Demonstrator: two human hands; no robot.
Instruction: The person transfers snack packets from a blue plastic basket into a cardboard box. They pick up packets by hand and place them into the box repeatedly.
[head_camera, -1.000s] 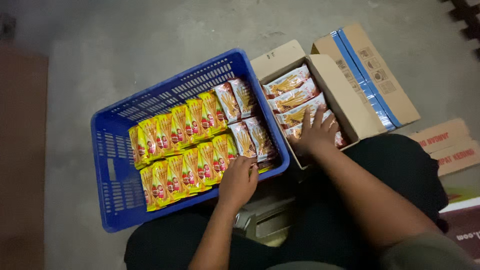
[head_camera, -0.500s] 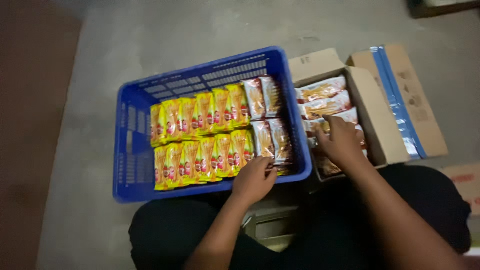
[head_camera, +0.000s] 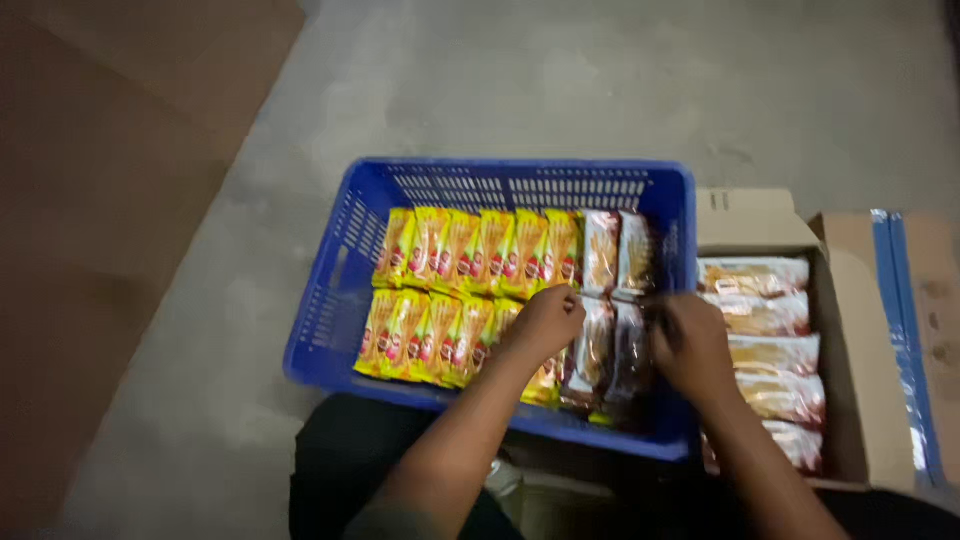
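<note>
Since half a second ago the right hand (head_camera: 690, 345) has left the box (head_camera: 860, 390) and come over into the crate (head_camera: 340, 300), and both hands now work side by side at the crate's near right corner. It is curled, fingers bent down onto the brown packets (head_camera: 615, 300) that stand on edge along the crate's right end; it seems to pinch the top of one, though how firmly cannot be told from this blurred view. The left hand (head_camera: 545, 322) is likewise curled, its fingertips on the packets where the near row of yellow packets (head_camera: 440, 335) meets the brown ones, and whether it actually grips one cannot be told. Two rows of yellow packets fill the middle of the crate, one toward the far wall and one toward the near wall, all upright and pressed close together, while the crate's left end stands bare. That blue crate sits on the grey floor (head_camera: 560, 90) just in front of the person's knees. Touching its right side is the open cardboard box, flaps spread, with a column of pale packets (head_camera: 765, 320) lying flat inside, running from its far edge to its near edge. A reddish-brown strip of floor (head_camera: 90, 250) lies along the left.
</note>
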